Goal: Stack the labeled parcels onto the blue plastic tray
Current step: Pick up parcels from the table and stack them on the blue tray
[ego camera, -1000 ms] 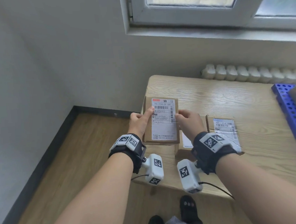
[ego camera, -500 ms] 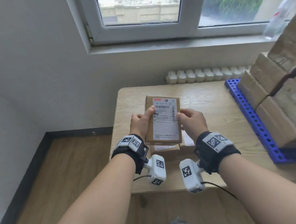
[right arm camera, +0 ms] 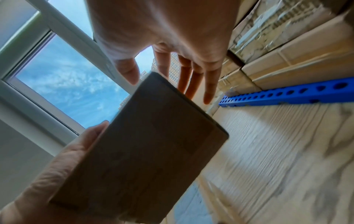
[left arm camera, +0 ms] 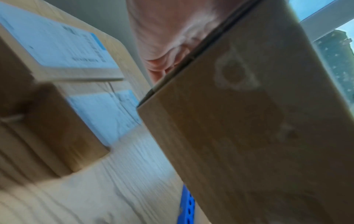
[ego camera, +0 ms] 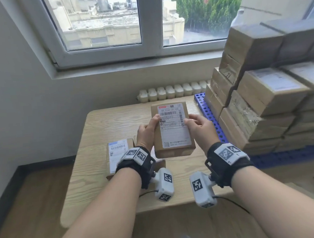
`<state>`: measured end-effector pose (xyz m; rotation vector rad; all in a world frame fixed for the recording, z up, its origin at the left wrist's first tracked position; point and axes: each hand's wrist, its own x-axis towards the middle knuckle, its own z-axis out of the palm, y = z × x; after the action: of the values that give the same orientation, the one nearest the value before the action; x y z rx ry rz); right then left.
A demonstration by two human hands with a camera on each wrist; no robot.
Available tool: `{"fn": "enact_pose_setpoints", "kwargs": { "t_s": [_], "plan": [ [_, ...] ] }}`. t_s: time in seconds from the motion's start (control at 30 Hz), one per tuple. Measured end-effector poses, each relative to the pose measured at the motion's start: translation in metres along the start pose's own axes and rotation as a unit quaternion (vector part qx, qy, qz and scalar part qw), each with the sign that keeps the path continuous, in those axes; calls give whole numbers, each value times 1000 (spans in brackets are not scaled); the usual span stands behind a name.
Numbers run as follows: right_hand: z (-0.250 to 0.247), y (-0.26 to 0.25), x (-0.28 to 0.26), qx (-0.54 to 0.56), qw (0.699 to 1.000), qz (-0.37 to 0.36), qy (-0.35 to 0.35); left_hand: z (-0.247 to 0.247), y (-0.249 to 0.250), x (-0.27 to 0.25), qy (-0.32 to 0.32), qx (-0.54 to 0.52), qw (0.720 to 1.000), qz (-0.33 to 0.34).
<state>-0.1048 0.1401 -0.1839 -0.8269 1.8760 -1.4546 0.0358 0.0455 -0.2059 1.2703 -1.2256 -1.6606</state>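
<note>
I hold a brown labeled parcel (ego camera: 172, 129) label-up above the table, between both hands. My left hand (ego camera: 149, 130) grips its left edge, thumb on top. My right hand (ego camera: 193, 124) pinches its right edge, thumb on the label and fingers underneath. In the right wrist view the parcel (right arm camera: 153, 151) shows its plain underside, with the right hand's fingers (right arm camera: 208, 84) long and straight behind its far end. The blue plastic tray (ego camera: 207, 112) lies just right of the parcel and carries a tall stack of parcels (ego camera: 262, 103). The left wrist view shows the parcel's bottom (left arm camera: 249, 121) up close.
Another labeled parcel (ego camera: 118, 154) lies on the wooden table (ego camera: 107, 125) left of my left wrist; the left wrist view shows a second one (left arm camera: 47, 128) beside it. A white radiator (ego camera: 169, 92) and a window sill run behind the table. The stack rises above hand height.
Both hands have carried the parcel rightward toward the blue tray. The view has swung right and up, so the stacked parcels now show, and the parcels on the table lie to the left.
</note>
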Motion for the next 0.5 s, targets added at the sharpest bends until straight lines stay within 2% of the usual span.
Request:
{"fn": "enact_pose_setpoints", "kwargs": {
  "t_s": [0.13, 0.27, 0.5],
  "plan": [
    [-61, -10, 11, 60, 997, 0, -44, 68, 20, -17, -1, -24, 1000, 16],
    [-123, -32, 24, 91, 993, -31, -73, 132, 47, -30, -1, -43, 998, 49],
    [-217, -76, 43, 102, 991, -75, -46, 220, 91, -50, -48, -37, 991, 116]
  ]
}}
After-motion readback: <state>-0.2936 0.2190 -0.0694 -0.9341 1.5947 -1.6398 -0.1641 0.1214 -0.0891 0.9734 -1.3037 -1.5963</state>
